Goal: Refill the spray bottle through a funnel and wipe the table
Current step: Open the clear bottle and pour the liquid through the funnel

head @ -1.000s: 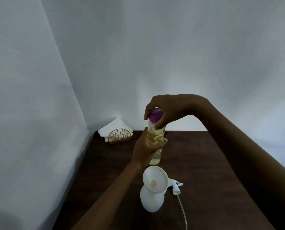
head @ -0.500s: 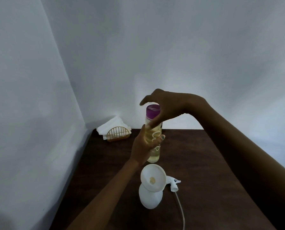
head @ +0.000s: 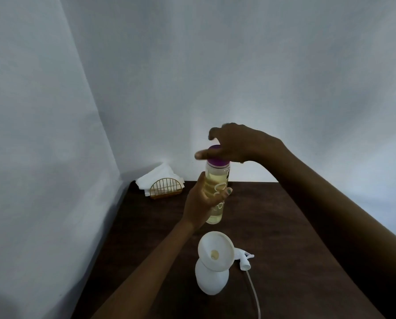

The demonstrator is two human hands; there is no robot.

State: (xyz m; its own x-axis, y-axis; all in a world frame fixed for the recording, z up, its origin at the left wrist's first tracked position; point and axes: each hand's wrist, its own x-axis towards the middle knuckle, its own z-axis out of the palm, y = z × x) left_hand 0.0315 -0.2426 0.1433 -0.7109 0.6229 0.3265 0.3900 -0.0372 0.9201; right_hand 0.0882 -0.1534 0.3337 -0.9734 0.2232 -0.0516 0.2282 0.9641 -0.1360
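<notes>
My left hand point(head: 199, 203) grips a clear refill bottle point(head: 212, 180) of yellow liquid and holds it upright above the dark wooden table point(head: 284, 238). My right hand point(head: 238, 143) sits over its purple cap point(head: 217, 161), thumb across the front and fingers curled behind. Below, nearer me, the white spray bottle point(head: 212, 280) stands with a white funnel point(head: 216, 249) in its neck. Its spray head point(head: 245, 261) lies on the table to the right, the dip tube trailing toward me.
A gold wire holder with folded white cloths point(head: 162, 184) stands in the table's far left corner. Pale walls close the table on the left and at the back.
My right hand has turned around the purple cap, the thumb swinging out to the left across its front. The left hand keeps its grip on the bottle; the spray bottle and funnel have not moved.
</notes>
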